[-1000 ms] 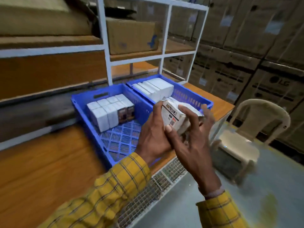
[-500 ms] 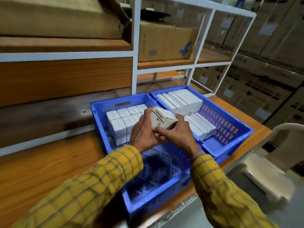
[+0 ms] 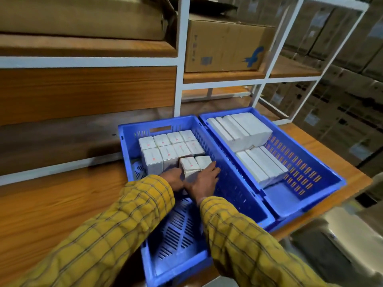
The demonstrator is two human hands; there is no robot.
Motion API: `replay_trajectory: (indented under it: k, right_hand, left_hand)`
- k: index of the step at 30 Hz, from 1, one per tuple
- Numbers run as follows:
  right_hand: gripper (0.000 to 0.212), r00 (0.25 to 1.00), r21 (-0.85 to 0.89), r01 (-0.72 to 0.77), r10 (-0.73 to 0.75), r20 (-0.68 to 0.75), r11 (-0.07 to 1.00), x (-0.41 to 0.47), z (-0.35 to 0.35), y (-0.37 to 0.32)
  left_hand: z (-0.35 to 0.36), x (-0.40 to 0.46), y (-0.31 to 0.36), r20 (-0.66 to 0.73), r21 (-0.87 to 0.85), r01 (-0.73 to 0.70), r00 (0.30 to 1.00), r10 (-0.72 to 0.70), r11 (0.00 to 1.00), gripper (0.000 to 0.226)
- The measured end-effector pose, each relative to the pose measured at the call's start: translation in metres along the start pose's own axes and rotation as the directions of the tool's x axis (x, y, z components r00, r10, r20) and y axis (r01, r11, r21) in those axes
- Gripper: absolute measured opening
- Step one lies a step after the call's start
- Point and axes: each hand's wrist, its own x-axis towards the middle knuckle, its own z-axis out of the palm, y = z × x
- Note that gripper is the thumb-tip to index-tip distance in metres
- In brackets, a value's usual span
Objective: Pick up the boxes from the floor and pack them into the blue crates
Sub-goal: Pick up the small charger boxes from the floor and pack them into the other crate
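**Head view: a third row begins in the left crate**

Head view shows two small white boxes [image 3: 195, 165] standing upright on the floor of the left blue crate [image 3: 128, 154], pressed against the packed rows behind them. The left hand [image 3: 173, 180] holds the near box from its left side, fingers curled against it. The right hand [image 3: 205, 181] lies over the right side of the pair, fingers fairly straight along the box tops and edge. Whether it truly grips or only presses I cannot tell for sure.

By my reading the placing step is nearly finished, with the boxes down but not let go.

Count, as far as visible:
- Left crate: eight small boxes [image 3: 170, 148] in two rows of four at the far end, plus the two under the hands, so ten. Roughly the near half of its slotted floor is bare.
- Right blue crate [image 3: 323, 168]: flat white boxes [image 3: 242, 129] on edge in two groups, about four in the far group and about four in the near one; the edges blur, so this is approximate. A bare patch remains at its near end.

Both crates sit side by side, touching, on a wooden bench [image 3: 51, 208]. No boxes on the floor are in view, so how many remain to fetch cannot be judged. A brown carton [image 3: 226, 46] sits on the white shelving [image 3: 182, 59] behind.
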Motion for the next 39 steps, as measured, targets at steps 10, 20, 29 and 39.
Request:
replay_trajectory:
  k: [10,20,29,39]
  right_hand:
    - [0.124,0.998,-0.377,-0.068,0.066,-0.018,0.924,0.002,0.020,0.013]
    - [0.108,0.989,-0.059,0.100,-0.093,0.117,0.993,0.022,0.027,0.023]
    - [0.117,0.970,0.000,0.046,-0.045,0.237,0.999,0.028,0.020,0.023]
    - [0.129,0.899,-0.177,0.131,-0.042,0.435,0.975,0.024,-0.017,0.008]
  left_hand:
    - [0.009,0.018,0.005,0.183,-0.663,0.277,0.961,-0.208,0.696,0.022]
    - [0.030,0.029,0.018,-0.162,-0.674,0.065,0.959,-0.233,0.736,0.040]
    - [0.028,0.036,0.017,-0.188,-0.589,0.066,0.958,-0.216,0.805,0.046]
    - [0.009,0.003,0.025,-0.309,-0.177,0.097,0.939,-0.149,0.979,0.059]
